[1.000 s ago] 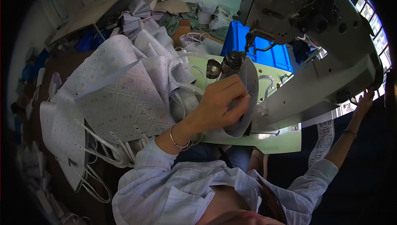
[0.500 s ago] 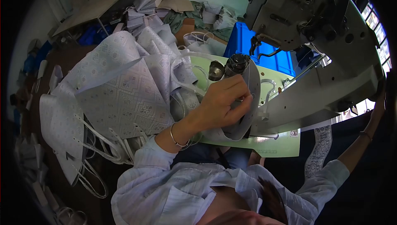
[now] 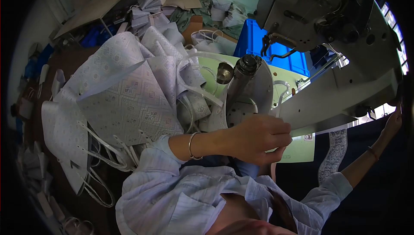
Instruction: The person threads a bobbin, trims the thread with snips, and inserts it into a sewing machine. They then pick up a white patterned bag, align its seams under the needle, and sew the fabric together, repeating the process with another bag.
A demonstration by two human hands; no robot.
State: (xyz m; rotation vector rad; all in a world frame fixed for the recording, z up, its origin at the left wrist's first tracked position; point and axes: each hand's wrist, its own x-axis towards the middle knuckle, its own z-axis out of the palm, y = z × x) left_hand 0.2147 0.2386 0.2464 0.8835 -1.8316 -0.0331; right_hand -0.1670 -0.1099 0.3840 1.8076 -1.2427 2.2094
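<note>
- Sewing machine (image 3: 332,101): large grey body, spanning diagonally above the right part of the surface.
- Pile of silver-white patterned bag pieces (image 3: 129,92): heaped against the left edge of the surface, white strap handles at the near end.
- Pale green tabletop (image 3: 299,153): beneath the machine.
- Blue plastic crate (image 3: 253,38): at the far edge of the tabletop.
- Light grey bag panel (image 3: 266,86): over the middle of the tabletop, curved around the cylinder arm.
- Cylinder arm (image 3: 239,86): dark metal, tilted, dark tip near the panel's upper rim.
- Left hand (image 3: 258,142): near the close edge of the tabletop, before the panel; fingers curled inward, any held item not determinable.
- Right hand (image 3: 393,125): beyond the right edge, beside the machine's end; finger state not determinable.
- Metal cup (image 3: 225,73): just beside the cylinder arm.
- Bangle (image 3: 191,146): around the left wrist.
</note>
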